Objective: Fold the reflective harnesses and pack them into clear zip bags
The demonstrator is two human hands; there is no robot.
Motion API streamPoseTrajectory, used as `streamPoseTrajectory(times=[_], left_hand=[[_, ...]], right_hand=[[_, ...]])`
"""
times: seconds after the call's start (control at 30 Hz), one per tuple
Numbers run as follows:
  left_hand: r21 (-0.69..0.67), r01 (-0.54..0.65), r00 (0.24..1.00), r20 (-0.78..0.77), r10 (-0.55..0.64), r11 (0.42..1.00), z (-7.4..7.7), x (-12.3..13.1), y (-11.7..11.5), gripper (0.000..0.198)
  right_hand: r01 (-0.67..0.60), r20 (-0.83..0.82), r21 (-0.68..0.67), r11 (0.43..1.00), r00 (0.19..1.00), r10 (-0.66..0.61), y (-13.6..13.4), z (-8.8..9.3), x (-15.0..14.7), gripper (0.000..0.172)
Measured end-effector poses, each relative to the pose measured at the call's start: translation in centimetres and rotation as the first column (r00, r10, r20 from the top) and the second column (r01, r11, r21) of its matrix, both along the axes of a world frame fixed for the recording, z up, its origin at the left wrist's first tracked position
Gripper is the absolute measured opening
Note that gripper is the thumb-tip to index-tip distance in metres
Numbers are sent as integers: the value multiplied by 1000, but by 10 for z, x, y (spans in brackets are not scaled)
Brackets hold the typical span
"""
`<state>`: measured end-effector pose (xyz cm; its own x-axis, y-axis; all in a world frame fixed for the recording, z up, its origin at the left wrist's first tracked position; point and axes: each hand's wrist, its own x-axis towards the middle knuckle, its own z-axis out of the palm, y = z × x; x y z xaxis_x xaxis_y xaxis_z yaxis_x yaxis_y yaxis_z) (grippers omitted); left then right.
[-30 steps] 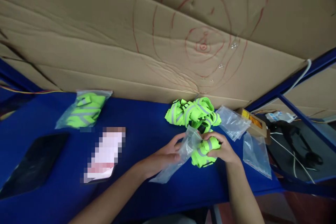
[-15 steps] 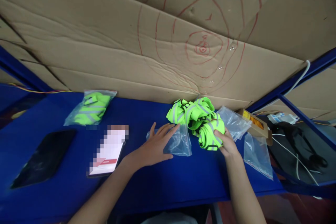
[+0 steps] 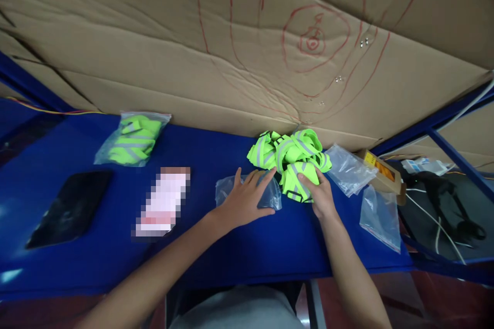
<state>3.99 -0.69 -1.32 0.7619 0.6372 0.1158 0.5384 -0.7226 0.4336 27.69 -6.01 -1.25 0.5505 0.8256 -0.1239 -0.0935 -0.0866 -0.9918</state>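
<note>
My right hand (image 3: 321, 193) grips a folded bundle of neon-yellow reflective strap (image 3: 299, 180) with grey stripes and a black buckle on its lower edge. Behind the bundle lies a loose heap of the same reflective straps (image 3: 293, 146), against the cardboard. My left hand (image 3: 247, 198) has its fingers spread and holds nothing. It hovers over or rests on a clear plastic bag (image 3: 226, 187), part of which it hides; whether it touches the bag I cannot tell.
Left on the blue table (image 3: 204, 151) are a bagged strap (image 3: 135, 141), a black tablet (image 3: 69, 208) and a phone (image 3: 164, 203) with a blurred screen. Rightward lie two plastic bags (image 3: 349, 169) (image 3: 380, 218) and an opened carton (image 3: 382, 172). A cardboard panel (image 3: 154, 51) rises behind.
My right hand has brought the strap bundle slightly left, turning its flat side and buckle into view. My left hand has shifted slightly right, fingers still spread. The camera view has tilted down.
</note>
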Motion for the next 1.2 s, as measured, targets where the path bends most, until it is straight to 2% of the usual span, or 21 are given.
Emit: streamPoseTrajectory(times=[0.13,0.3,0.43,0.5,0.6,0.73,0.8,0.93,1.07,1.2], left_hand=[[-56,8,996,87,-3,998,5,-8,6,104],[-57,-15,991,136,23,998,4,-8,6,103],[-83,58,995,81,-51,995,1,-5,2,115],[-103,79,995,74,-72,992,1,-5,1,121],[-83,50,995,91,-42,995,2,-4,0,121],[7,-12,995,102,11,1000,4,1,-1,119],[53,-34,996,90,29,998,4,5,-2,117],[54,-54,996,72,50,997,2,12,-1,116],[9,-17,994,108,16,1000,-3,13,0,114],[-1,-18,989,148,18,1000,-5,11,-1,114]], right_hand=[[14,-51,16,1000,999,-13,0,2,-2,61],[-175,-26,-54,983,984,174,-6,8,-11,52],[-274,-20,-119,954,962,274,-8,9,-15,53],[-274,-36,-129,953,962,272,-8,9,-16,52],[-251,-83,-119,961,967,242,-6,8,-20,53],[-49,-143,-27,998,989,45,-3,3,-28,55],[9,-151,-2,1000,989,-10,-3,2,-34,60],[-36,-140,21,999,989,39,-5,2,-43,66],[-97,-238,7,995,967,96,-7,5,-43,54],[-129,-181,-26,991,976,122,-8,3,-40,48]])
